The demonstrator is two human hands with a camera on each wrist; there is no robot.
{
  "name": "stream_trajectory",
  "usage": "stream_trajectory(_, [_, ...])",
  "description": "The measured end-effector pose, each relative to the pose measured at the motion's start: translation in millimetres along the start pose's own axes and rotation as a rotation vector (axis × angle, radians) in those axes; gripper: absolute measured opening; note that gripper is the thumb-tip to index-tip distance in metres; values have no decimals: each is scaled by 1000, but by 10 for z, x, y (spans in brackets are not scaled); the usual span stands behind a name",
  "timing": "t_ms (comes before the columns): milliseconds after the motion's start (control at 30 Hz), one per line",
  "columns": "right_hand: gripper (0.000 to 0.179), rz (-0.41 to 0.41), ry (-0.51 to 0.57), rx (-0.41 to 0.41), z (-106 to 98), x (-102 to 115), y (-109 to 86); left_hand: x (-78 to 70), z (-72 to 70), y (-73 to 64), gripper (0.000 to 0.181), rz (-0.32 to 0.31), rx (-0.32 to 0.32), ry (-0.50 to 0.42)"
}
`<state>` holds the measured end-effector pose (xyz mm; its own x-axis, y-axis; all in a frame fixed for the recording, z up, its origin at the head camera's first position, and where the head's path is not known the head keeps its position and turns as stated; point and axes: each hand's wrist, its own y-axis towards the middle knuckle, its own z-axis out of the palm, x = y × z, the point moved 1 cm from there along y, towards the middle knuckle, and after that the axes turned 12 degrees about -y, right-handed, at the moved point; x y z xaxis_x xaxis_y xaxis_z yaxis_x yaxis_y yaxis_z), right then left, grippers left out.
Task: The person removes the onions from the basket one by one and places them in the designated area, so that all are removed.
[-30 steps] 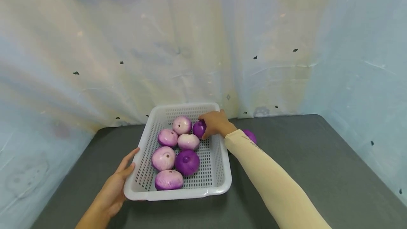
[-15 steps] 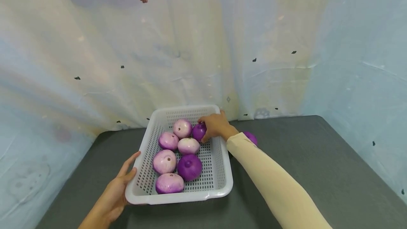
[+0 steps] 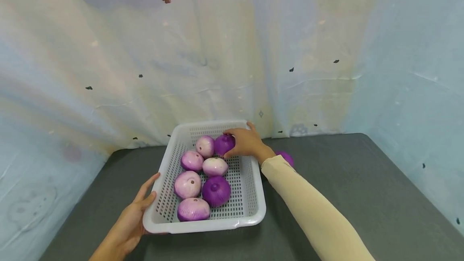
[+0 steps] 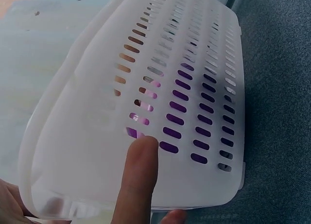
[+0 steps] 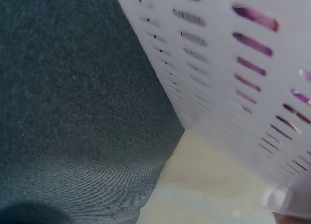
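Observation:
A white plastic basket (image 3: 250, 212) with slotted sides holds several onions, some pale pink and some deep purple. My left hand (image 3: 130, 220) grips its near left corner, fingers along the side and fingertips showing under the near rim. In the left wrist view one finger (image 4: 141, 178) presses on the slotted wall. Over the far right part of the basket, my right hand (image 3: 246, 142) holds a dark purple onion (image 3: 223, 143), thumb and fingers around it. That onion lies against a pale onion (image 3: 205, 146). A second dark onion (image 3: 216, 191) sits nearer, beside pale ones.
Outside the basket, partly hidden behind the right sleeve (image 3: 308, 200), another purple onion (image 3: 285, 158) lies on the dark grey table (image 3: 362, 180). A pale patterned curtain (image 3: 232, 51) hangs along the back and sides of the table.
My right hand has shifted slightly left with the purple onion, now up against the pale onion, which has tilted a little. The left hand stays at the basket's corner.

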<state>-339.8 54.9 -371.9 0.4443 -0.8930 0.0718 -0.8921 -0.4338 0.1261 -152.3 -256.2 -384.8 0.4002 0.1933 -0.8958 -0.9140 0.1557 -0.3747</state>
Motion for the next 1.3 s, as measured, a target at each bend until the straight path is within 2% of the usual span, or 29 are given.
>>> stream_trajectory(133, [86, -18, 59, -34, -14, -1, -18, 5, -18, 3, 50, -5, 21, -3])
stream_trajectory(267, [91, -16, 167, -68, -49, 0, -48, 11, -21, 13, 49, 5, 19, -7])
stream_trajectory(467, [95, -54, 284, -35, -109, -24, -121, 36, 20, 23, 50, 7, 10, -6])
stream_trajectory(667, [94, -134, 401, -36, -343, 18, -200, 24, -23, 13, 50, 20, -10, 1])
stream_trajectory(867, [90, -150, 392, -51, -530, 8, -345, 19, -58, 10, 49, 17, -20, -5])
stream_trajectory(1100, [92, -99, 353, -79, -589, -134, -636, 48, -48, 27, 52, 9, 51, -14])
stream_trajectory(1300, [95, -63, 392, -64, -631, -248, -913, 76, -50, 31, 52, 23, 65, -15])
